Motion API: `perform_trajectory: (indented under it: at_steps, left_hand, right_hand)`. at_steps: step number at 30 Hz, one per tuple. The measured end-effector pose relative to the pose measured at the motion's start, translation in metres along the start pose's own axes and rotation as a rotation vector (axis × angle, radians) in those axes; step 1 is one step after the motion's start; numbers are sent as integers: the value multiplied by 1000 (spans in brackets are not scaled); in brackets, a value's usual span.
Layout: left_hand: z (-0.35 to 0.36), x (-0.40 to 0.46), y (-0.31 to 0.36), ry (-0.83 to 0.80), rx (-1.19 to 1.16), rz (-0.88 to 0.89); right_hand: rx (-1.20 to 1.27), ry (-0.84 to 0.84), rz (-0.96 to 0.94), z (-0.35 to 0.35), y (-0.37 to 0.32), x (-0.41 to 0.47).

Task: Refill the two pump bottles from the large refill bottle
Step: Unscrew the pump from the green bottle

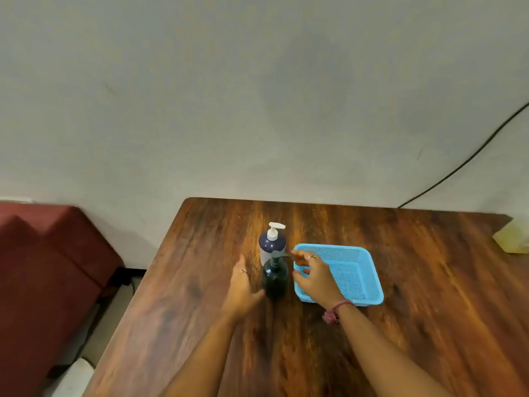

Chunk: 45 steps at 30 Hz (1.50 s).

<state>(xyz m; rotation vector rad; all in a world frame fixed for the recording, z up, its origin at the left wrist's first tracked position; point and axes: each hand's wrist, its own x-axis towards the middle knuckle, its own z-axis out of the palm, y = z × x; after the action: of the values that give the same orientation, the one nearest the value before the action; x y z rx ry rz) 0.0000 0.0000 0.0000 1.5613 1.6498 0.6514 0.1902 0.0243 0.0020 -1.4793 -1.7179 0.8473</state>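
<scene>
Two pump bottles stand upright, one behind the other, on the wooden table. The far bottle is pale with a dark blue shoulder and a white pump. The near bottle is dark teal with a dark pump whose spout points right. My left hand lies just left of the dark bottle, fingers straight, thumb at its lower side. My right hand hovers right of it, fingers loosely curled, one fingertip at the spout's tip. Neither hand holds anything. No large refill bottle is clearly seen.
An empty blue mesh basket sits right of the bottles, partly under my right hand. A blurred yellowish object lies at the table's far right edge. A dark red seat stands to the left. A black cable runs down the wall.
</scene>
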Motion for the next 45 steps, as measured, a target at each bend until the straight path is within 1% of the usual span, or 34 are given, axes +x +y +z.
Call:
perform_trajectory:
  at_steps: [2,5,10,13,18,21,25,28,31,33,35,37,40,45]
  left_hand:
    - [2,1,3,-83,-28,26]
    - [11,9,3,-155,-151,22]
    - [27,26,-8,-127,-284,9]
    - [33,30,-12,-100,-285,32]
    - [26,28,-7,-82,-317,18]
    - [12,24,8,-54,-355,57]
    - [-8,16,48,-28,-364,181]
    - [-20,10,94,-19,-394,262]
    - [-28,6,139,-114,-453,306]
    - [-30,4,161,-150,-494,315]
    - [-27,0,182,-126,-498,332]
    - [-22,-4,201,-80,-496,352]
    - [-9,-10,225,32,-474,376]
    - [14,-17,259,199,-440,380]
  right_hand:
    - [-55,-66,59,10,-2,3]
    - [-48,-84,109,24,0,7]
    - [9,-4,148,35,4,16]
    - [6,14,146,38,2,17]
    - [41,18,147,32,-8,16]
    - [138,37,128,10,-27,16]
    - [253,16,84,-42,-67,19]
    - [485,-28,49,-82,-99,27]
    - [685,-95,45,-118,-125,31]
    - [753,-108,47,-139,-139,30]
    - [767,-74,32,-159,-148,27]
    - [731,-4,1,-174,-153,25]
    - [696,107,-54,-193,-157,22]
    - [650,234,-91,-215,-162,16]
